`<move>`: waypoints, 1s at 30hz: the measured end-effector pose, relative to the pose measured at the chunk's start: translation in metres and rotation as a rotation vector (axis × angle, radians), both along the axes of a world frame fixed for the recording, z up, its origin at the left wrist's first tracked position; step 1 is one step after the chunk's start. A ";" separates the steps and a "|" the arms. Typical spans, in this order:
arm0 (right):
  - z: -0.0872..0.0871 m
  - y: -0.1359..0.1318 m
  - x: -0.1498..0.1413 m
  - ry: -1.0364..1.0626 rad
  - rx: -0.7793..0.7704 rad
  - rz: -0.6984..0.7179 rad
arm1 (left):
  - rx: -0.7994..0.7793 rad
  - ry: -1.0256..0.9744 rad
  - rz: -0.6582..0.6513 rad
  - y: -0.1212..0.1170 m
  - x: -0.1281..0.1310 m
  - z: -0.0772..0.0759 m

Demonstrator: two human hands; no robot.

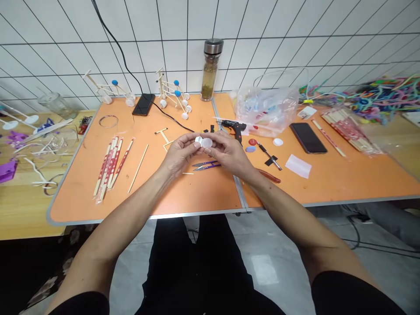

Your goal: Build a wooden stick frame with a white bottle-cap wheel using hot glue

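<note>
Above the orange table, my left hand [183, 153] pinches a small white disc [198, 140], which looks like a bottle cap. A second white disc [206, 143] is between the fingertips of my right hand [228, 151]. The two discs touch or overlap; I cannot tell which. Beneath my hands lie purple-handled thread snips [207, 167] with pointed blades. A black hot glue gun [233, 127] rests just behind my right hand. To the left of my hands is a small frame of sticks [162, 133], partly hidden by my fingers.
Wrapped chopsticks [111, 168] and a loose stick [138, 169] lie left. Stick models with wheels [173, 94], a phone [143, 104] and a glass bottle [210, 74] stand behind. At right are a plastic bag [267, 107], another phone [308, 138] and a white card [298, 166].
</note>
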State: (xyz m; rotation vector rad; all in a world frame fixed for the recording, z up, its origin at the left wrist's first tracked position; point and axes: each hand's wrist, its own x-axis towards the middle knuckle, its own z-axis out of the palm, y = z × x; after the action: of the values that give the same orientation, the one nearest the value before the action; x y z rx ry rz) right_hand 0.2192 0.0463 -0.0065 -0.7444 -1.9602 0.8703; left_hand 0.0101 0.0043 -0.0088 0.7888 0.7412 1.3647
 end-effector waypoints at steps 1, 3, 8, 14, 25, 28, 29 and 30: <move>-0.004 0.001 0.000 -0.030 0.096 -0.025 | -0.007 0.001 0.007 0.001 0.000 -0.001; -0.011 0.003 0.000 -0.073 0.260 -0.044 | -0.018 0.006 0.018 0.002 -0.001 -0.002; -0.021 0.007 0.004 -0.178 0.425 -0.036 | -0.024 0.040 -0.004 0.001 -0.002 -0.001; -0.015 -0.001 0.002 -0.117 0.406 -0.092 | -0.009 0.048 0.021 -0.001 0.002 0.002; -0.019 -0.002 -0.008 0.033 0.501 -0.074 | 0.072 0.194 0.033 0.001 0.001 -0.006; -0.019 -0.004 -0.006 0.034 0.406 -0.074 | 0.097 0.194 0.053 0.002 0.001 -0.009; -0.019 -0.004 -0.006 0.037 0.383 -0.073 | 0.101 0.201 0.048 0.002 0.001 -0.010; -0.019 -0.003 -0.005 0.041 0.372 -0.073 | 0.101 0.206 0.043 0.002 0.001 -0.010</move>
State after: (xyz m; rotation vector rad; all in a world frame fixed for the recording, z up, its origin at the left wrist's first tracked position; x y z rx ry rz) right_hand 0.2144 0.0428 -0.0250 -0.5692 -1.9693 0.4532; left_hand 0.0114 0.0058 -0.0190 1.0095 0.8586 1.3815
